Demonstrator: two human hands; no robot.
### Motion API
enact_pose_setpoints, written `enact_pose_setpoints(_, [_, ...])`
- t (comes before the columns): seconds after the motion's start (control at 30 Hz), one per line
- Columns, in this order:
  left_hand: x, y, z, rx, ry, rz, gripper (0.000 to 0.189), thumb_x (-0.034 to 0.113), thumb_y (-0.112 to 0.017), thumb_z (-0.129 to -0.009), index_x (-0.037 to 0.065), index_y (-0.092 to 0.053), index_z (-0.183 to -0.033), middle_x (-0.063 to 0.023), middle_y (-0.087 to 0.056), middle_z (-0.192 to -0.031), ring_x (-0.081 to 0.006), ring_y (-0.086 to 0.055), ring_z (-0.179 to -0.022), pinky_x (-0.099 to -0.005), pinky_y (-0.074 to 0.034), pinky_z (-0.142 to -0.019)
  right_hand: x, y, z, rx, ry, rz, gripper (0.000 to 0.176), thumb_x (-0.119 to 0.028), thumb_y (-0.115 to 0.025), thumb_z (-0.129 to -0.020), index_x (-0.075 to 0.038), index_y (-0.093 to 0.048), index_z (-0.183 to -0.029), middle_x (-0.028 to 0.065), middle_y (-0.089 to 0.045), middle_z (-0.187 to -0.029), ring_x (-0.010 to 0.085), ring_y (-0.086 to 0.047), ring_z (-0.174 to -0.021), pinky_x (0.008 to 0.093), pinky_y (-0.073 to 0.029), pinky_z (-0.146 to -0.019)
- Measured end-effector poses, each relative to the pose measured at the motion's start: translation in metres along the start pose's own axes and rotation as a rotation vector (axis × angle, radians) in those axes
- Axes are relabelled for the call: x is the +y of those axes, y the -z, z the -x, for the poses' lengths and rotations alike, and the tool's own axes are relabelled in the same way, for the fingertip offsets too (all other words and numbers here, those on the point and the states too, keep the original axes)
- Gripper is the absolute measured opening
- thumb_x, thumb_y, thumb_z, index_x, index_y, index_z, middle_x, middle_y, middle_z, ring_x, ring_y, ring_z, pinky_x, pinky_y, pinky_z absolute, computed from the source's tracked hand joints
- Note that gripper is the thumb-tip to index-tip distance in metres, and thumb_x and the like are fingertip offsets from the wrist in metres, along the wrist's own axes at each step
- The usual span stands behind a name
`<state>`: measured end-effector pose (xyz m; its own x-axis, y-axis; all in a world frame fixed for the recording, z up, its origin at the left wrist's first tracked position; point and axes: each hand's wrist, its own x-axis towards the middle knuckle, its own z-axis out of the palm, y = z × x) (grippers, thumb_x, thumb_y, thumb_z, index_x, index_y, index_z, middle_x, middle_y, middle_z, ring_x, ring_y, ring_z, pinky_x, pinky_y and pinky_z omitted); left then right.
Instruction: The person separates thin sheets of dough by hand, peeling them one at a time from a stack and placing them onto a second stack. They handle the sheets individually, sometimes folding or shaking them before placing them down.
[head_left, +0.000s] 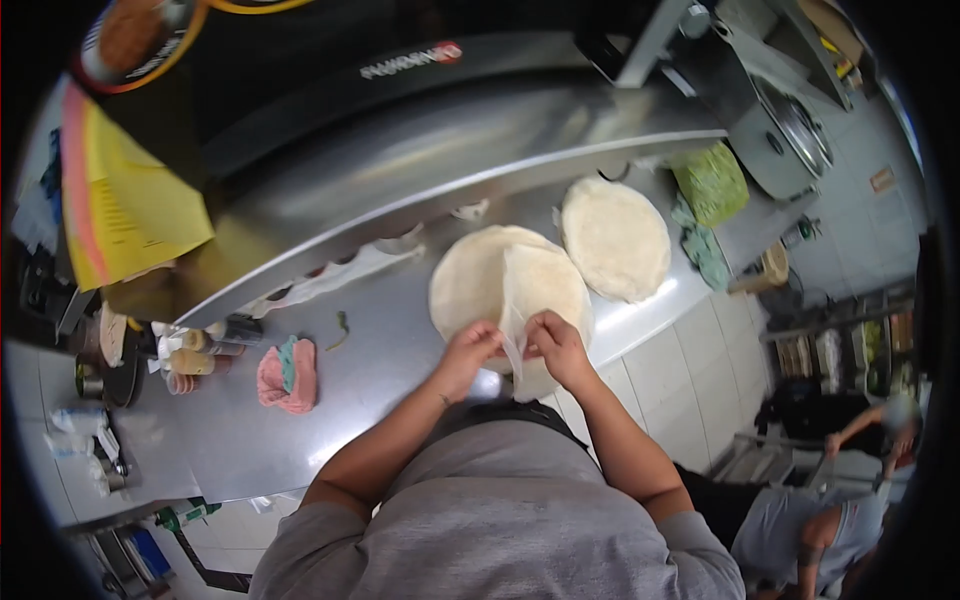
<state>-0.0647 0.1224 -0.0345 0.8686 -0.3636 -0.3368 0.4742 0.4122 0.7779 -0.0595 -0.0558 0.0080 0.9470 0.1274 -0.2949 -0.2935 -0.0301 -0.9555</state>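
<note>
Two stacks of pale, round, thin flatbreads lie on the steel counter (390, 345). The nearer flatbread stack (468, 275) is right in front of me, the other flatbread stack (615, 240) just beyond it to the right. Between my hands a thin whitish sheet (513, 300) stands up in a fold over the nearer stack, its lower end hanging toward my waist. My left hand (468, 358) pinches the sheet from the left, fingers closed. Opposite it, the closed fingers of my right hand (560, 350) grip the sheet from the right. The fingers hide part of it.
A pink cloth (288, 378) with a teal piece lies left, near a small green scrap (340, 328) and several bottles (200, 362). Along the back runs a steel shelf edge (450, 175). A green bag (712, 185) and large pot (775, 140) stand right. Another person (815, 535) is lower right.
</note>
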Motion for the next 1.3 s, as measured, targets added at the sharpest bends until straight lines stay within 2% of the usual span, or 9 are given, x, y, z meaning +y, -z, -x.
enact_pose_setpoints(0.1, [-0.018,0.002,-0.005,-0.117,-0.053,-0.131,0.011,0.012,-0.056,-0.091,0.006,-0.059,-0.1,0.0002,-0.06,-0.09,-0.0092,-0.054,-0.084,-0.0243,-0.045,-0.079,-0.01,-0.002,0.005,-0.034,0.077,0.487,0.024,-0.02,-0.071,-0.084,-0.003,-0.056,-0.076,0.0014,-0.054,-0.066,0.0085,-0.05,-0.061,0.0245,-0.041,-0.053])
enact_pose_setpoints(0.33, [0.001,0.019,-0.003,0.004,0.08,0.013,0.015,0.022,-0.055,-0.095,0.008,-0.056,-0.099,-0.0032,-0.059,-0.095,-0.0128,-0.059,-0.09,-0.0285,-0.048,-0.084,0.012,0.015,-0.025,0.116,0.163,0.098,0.013,0.006,-0.054,-0.08,-0.005,-0.049,-0.075,0.0026,-0.054,-0.072,0.0111,-0.053,-0.063,0.0243,-0.045,-0.057])
enact_pose_setpoints(0.43, [0.027,-0.019,0.014,0.113,0.002,-0.083,0.021,0.023,-0.055,-0.094,0.006,-0.055,-0.106,-0.0053,-0.06,-0.101,-0.0144,-0.059,-0.092,-0.0286,-0.047,-0.085,0.001,-0.008,-0.014,0.034,0.3,-0.031,0.034,0.016,-0.042,-0.073,-0.007,-0.047,-0.097,0.0014,-0.051,-0.082,0.0084,-0.049,-0.069,0.021,-0.04,-0.06])
enact_pose_setpoints(0.57, [0.01,-0.024,-0.008,0.124,-0.431,-0.655,0.03,0.025,-0.056,-0.092,-0.002,-0.055,-0.105,-0.0189,-0.065,-0.094,-0.0248,-0.062,-0.085,-0.0361,-0.048,-0.076,-0.002,-0.023,-0.004,-0.005,0.247,-0.124,0.04,0.016,-0.044,-0.074,-0.005,-0.048,-0.108,0.0018,-0.05,-0.086,0.0082,-0.048,-0.077,0.0213,-0.04,-0.068])
enact_pose_setpoints(0.77, [0.008,-0.016,-0.001,0.091,-0.223,-0.851,0.022,0.01,-0.051,-0.09,-0.001,-0.058,-0.107,-0.0216,-0.064,-0.095,-0.0278,-0.063,-0.089,-0.0387,-0.048,-0.078,-0.007,-0.012,-0.003,0.125,0.407,0.297,0.014,-0.002,-0.057,-0.086,-0.003,-0.056,-0.1,0.0009,-0.055,-0.084,0.0095,-0.05,-0.079,0.0229,-0.042,-0.069])
enact_pose_setpoints(0.87, [0.021,-0.021,0.025,0.133,-0.135,-0.197,0.031,0.008,-0.051,-0.089,0.0,-0.057,-0.118,-0.0126,-0.066,-0.095,-0.022,-0.063,-0.089,-0.0348,-0.05,-0.075,-0.017,0.015,-0.01,0.349,0.392,0.274,0.002,-0.003,-0.057,-0.088,-0.002,-0.058,-0.086,-0.0018,-0.054,-0.073,0.0086,-0.048,-0.07,0.0228,-0.041,-0.067])
enact_pose_setpoints(0.97, [0.034,-0.013,0.04,-0.06,-0.068,-0.663,0.036,0.008,-0.053,-0.086,0.0,-0.055,-0.12,-0.0133,-0.063,-0.104,-0.0203,-0.06,-0.096,-0.0338,-0.049,-0.076,-0.02,0.011,-0.002,0.215,0.357,0.083,0.004,-0.004,-0.056,-0.088,-0.004,-0.057,-0.084,-0.0018,-0.055,-0.075,0.008,-0.047,-0.069,0.0225,-0.041,-0.067])
enact_pose_setpoints(1.17, [0.06,-0.053,0.08,0.176,-0.4,-0.701,0.031,0.01,-0.056,-0.086,0.0,-0.058,-0.115,-0.0199,-0.064,-0.103,-0.0279,-0.061,-0.098,-0.035,-0.045,-0.088,-0.074,-0.056,0.076,-0.073,0.404,-0.234,0.01,0.005,-0.056,-0.083,-0.003,-0.059,-0.087,0.0002,-0.057,-0.078,0.0094,-0.053,-0.073,0.0225,-0.045,-0.071])
enact_pose_setpoints(1.3, [0.056,-0.067,0.108,0.184,-0.462,-0.89,0.036,0.008,-0.055,-0.087,0.001,-0.054,-0.122,-0.0216,-0.062,-0.112,-0.034,-0.059,-0.106,-0.0369,-0.044,-0.092,-0.054,0.006,0.049,-0.048,0.457,0.106,0.01,0.004,-0.062,-0.08,0.0,-0.062,-0.089,0.0104,-0.067,-0.089,0.0148,-0.062,-0.079,0.0274,-0.049,-0.072])
